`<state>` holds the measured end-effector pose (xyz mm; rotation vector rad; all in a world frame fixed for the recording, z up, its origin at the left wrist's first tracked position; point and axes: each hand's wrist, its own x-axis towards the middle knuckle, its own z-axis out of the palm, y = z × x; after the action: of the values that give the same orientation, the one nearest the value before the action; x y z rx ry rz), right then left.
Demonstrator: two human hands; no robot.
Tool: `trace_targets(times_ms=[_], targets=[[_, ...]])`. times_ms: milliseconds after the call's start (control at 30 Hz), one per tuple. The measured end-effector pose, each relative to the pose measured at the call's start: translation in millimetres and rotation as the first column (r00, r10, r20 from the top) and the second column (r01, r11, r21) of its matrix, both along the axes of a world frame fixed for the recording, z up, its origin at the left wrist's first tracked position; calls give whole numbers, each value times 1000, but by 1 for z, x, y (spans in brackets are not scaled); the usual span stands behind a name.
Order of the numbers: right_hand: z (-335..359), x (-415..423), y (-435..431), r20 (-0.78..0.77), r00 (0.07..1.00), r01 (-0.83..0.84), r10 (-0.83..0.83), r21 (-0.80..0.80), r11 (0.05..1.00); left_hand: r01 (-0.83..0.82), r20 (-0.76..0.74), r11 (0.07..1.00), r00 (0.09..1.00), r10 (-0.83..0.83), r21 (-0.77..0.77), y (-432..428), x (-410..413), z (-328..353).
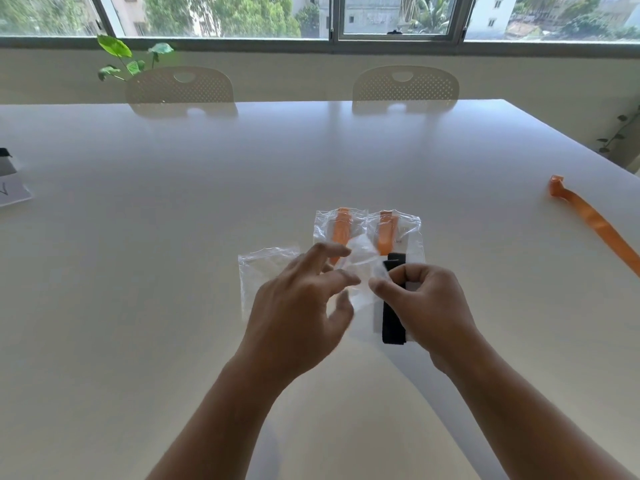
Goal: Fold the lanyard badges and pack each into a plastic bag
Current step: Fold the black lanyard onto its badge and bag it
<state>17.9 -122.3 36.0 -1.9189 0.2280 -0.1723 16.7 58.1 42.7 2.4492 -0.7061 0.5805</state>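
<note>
My right hand (429, 306) grips a folded black lanyard (393, 320) and pinches the edge of a clear plastic bag (360, 265) held above the white table (207, 202). My left hand (301, 306) has its fingers spread and loosely bent at the bag's other side, touching the plastic. Behind them lie two clear bags, each with a folded orange lanyard inside: one on the left (341, 230), one on the right (388, 233). An empty clear bag (263, 268) lies flat to the left. A loose orange lanyard (588, 216) stretches along the table's right edge.
Papers and a dark object (10, 181) sit at the table's left edge. Two white perforated chairs (180, 86) (405, 84) stand at the far side below a window. A leafy plant (121, 60) rises behind the left chair.
</note>
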Motion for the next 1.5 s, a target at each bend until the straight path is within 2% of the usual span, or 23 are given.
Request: trace_targets(times_ms=[100, 200, 333, 467, 533, 700, 867, 1033, 1133, 1267, 1367, 1500], targets=[[1, 1, -2, 8, 999, 32, -33, 87, 996, 46, -52, 996, 998, -41, 82, 3, 0, -1], [3, 1, -3, 29, 997, 66, -70, 126, 990, 90, -29, 992, 996, -88, 87, 4, 2, 0], [7, -1, -2, 16, 999, -46, 44, 177, 983, 31, 77, 995, 997, -23, -100, 3, 4, 3], [14, -1, -1, 81, 991, -126, 107, 298, 946, -20, 60, 961, 997, 38, -277, 7, 7, 4], [17, 0, -3, 122, 989, -123, 86, 343, 931, -28, 31, 936, 999, 41, -350, 7, 7, 7], [35, 3, -8, 330, 944, -97, -18, 327, 940, -23, -52, 879, 999, -2, -477, 9, 7, 9], [66, 5, -13, 523, 847, -231, 94, 203, 952, 35, -134, 825, 982, -133, -564, 5, 4, 12], [83, 17, -2, 620, 766, -290, 169, 100, 952, 44, -263, 710, 911, -317, -703, 4, 2, 14], [82, 27, 5, 629, 758, -360, 171, 185, 915, 57, -274, 623, 864, -422, -780, 6, 2, 15], [73, 36, 11, 606, 775, -426, 179, 292, 856, 36, -291, 556, 823, -487, -830, 9, 5, 15], [64, 39, 11, 579, 791, -440, 196, 317, 840, -19, -297, 487, 813, -501, -873, 11, 7, 16], [56, 39, 9, 570, 801, -422, 182, 323, 847, -117, -351, 441, 792, -499, -890, 11, 8, 19]])
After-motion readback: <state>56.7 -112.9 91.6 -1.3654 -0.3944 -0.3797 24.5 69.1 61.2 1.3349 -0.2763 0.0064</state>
